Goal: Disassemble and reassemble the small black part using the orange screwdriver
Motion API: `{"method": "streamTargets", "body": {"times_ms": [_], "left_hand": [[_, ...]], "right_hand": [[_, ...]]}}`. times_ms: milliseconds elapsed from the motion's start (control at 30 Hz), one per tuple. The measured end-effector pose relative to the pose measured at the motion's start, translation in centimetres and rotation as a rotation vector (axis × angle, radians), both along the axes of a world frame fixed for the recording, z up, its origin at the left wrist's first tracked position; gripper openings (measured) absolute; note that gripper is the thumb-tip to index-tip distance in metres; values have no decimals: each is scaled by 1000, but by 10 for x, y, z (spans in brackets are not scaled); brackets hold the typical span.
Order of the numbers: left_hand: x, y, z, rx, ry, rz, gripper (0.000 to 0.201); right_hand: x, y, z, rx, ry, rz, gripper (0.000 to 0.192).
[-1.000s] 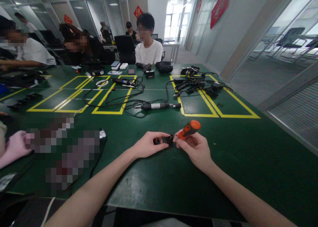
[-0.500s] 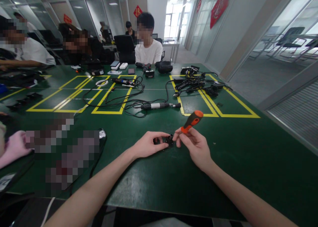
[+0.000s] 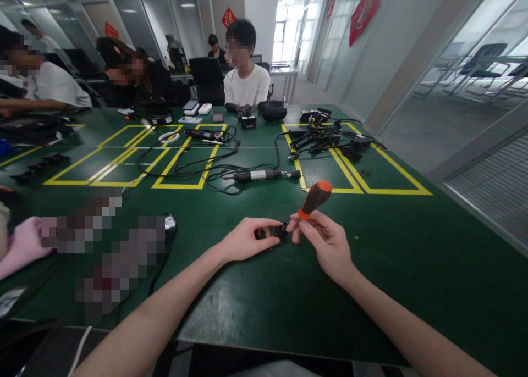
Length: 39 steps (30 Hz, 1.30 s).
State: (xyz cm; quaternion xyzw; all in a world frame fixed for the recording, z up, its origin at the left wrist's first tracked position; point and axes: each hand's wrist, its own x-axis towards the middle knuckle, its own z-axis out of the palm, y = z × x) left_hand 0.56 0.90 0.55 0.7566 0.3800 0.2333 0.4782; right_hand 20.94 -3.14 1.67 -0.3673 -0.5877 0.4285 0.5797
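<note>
A small black part [image 3: 282, 231] with a round upright piece lies on the green table, partly hidden by fingers. My left hand [image 3: 251, 238] is closed around its left side, thumb in front and fingers behind. My right hand [image 3: 325, 239] grips a screwdriver [image 3: 315, 199] with a black and orange handle, low on the handle. The tool leans, its handle end up and to the right. Its shaft and tip cannot be made out behind the fingers, which are close to the black part's right side.
Beyond my hands lies a silver and black electric screwdriver [image 3: 259, 175] with looping cable. Tangled black cables [image 3: 325, 138] lie at the back right, near yellow tape rectangles [image 3: 396, 193]. A person in white [image 3: 246, 86] sits across the table. At left is a pink sleeve [image 3: 28, 245].
The screwdriver's handle has tilted slightly left and turned in my right hand. My left hand and the black part have stayed in place.
</note>
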Motion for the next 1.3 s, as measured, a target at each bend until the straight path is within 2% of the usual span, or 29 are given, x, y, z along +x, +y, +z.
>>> {"method": "streamTargets", "body": {"times_ms": [167,433,600,833,933,1067,1300], "left_hand": [[1,0,-1,8,4,18,45],[0,0,2,-6,12,10,43],[1,-1,2,9,26,15,41],[2,-3,3,41,37,4,40],[2,-3,3,57,23,-11,39],[2,-3,2,74,25,-12,38],[2,-3,3,80,21,-14,38]], "right_hand": [[-1,0,-3,-11,6,-52,32],[1,-1,2,12,-41,12,33],[-2,-1,-2,-8,25,-26,30],[0,-1,1,21,-52,-18,32],[-1,-1,1,7,-14,16,30],[-4,-2,-2,9,47,-10,28],[0,0,-1,-3,-50,-29,34]]}}
